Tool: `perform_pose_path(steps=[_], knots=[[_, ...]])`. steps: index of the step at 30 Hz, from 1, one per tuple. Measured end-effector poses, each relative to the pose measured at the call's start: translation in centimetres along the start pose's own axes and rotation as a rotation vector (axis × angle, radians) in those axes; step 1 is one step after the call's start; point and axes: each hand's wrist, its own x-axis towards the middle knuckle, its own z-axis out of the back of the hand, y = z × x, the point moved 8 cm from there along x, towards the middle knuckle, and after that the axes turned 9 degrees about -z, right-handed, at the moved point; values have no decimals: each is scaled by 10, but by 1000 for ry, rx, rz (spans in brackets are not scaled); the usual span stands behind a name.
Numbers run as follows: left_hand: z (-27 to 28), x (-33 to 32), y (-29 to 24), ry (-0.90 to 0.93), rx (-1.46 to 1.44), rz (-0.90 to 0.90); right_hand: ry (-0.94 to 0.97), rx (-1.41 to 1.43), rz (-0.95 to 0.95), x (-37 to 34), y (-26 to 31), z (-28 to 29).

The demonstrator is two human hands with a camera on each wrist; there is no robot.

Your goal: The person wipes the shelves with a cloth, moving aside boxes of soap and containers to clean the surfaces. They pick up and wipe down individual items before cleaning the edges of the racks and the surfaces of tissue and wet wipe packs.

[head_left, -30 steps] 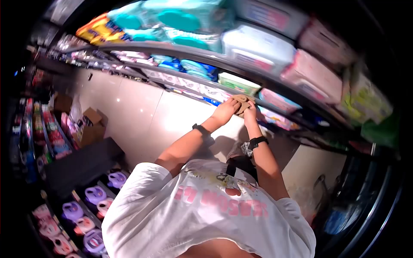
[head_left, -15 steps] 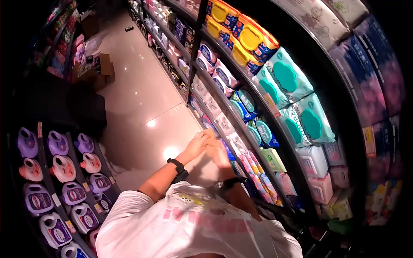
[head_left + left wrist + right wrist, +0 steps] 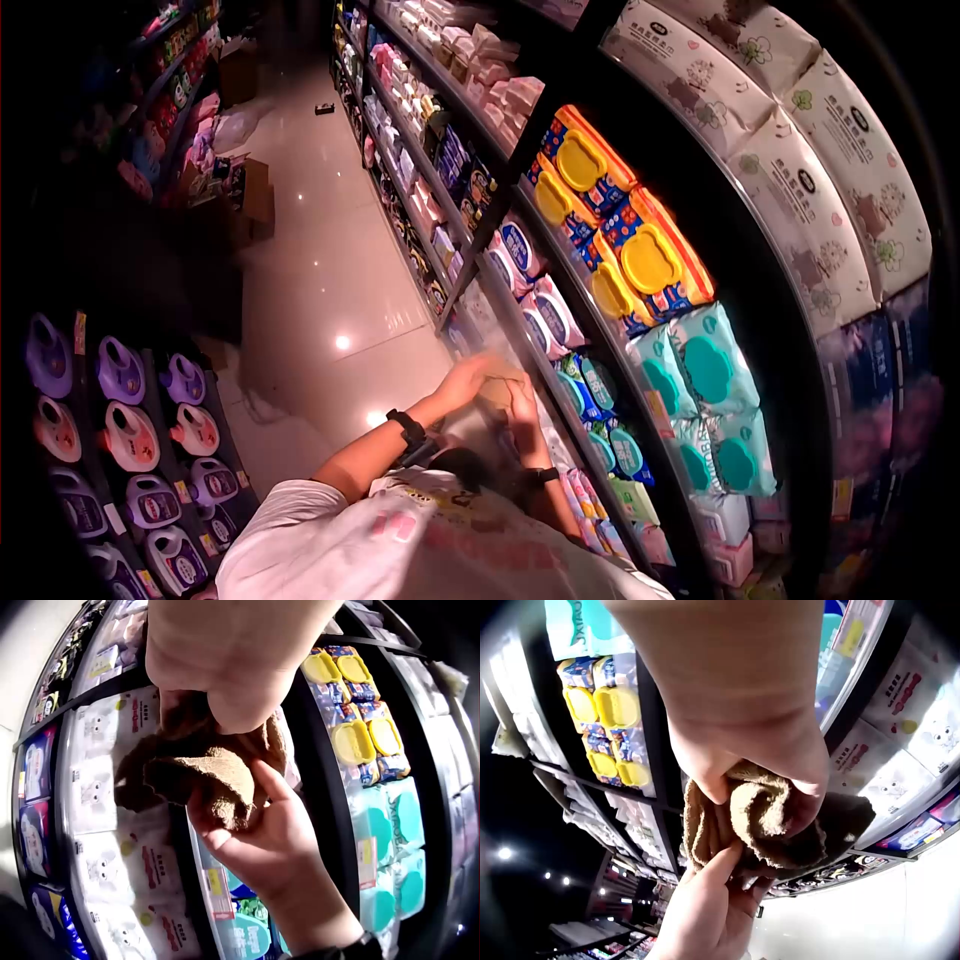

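Both hands are together in front of the body, with a bunched brown cloth (image 3: 217, 776) between them. My left hand (image 3: 466, 380) grips one side of it, and in the left wrist view its fingers are partly hidden in the folds. From the other side my right hand (image 3: 522, 402) holds the cloth, its thumb lying against the fabric. The right wrist view shows the cloth (image 3: 761, 817) rolled and folded over on itself. Close behind the hands stand shelf rows with white packs (image 3: 97, 795) that have a small animal face on them.
Tall shelves on the right carry orange wipes packs (image 3: 640, 245) with yellow lids and teal-lidded packs (image 3: 710, 360). Purple and pink detergent jugs (image 3: 130, 435) stand on a low shelf at left. A cardboard box (image 3: 257, 195) sits on the shiny aisle floor (image 3: 320, 270).
The head view has turned, so the shelves run along the right and the aisle stretches ahead. Both hands keep hold of the brown cloth throughout.
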Motion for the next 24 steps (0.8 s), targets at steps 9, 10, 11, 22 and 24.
perform_pose_path(steps=[9,10,11,22,24], knots=[[131,197,-20,-265,105,-159,-215,-726,907,148,142,-126],[150,222,-47,-248,132,-242,-240,-689,963,152,162,-148],[163,241,-62,-243,172,-356,-269,-655,1019,158,176,-164],[193,324,38,62,-49,-636,-780,-1113,852,235,172,-211],[210,341,63,105,-38,-587,-765,-1083,773,260,183,-238]])
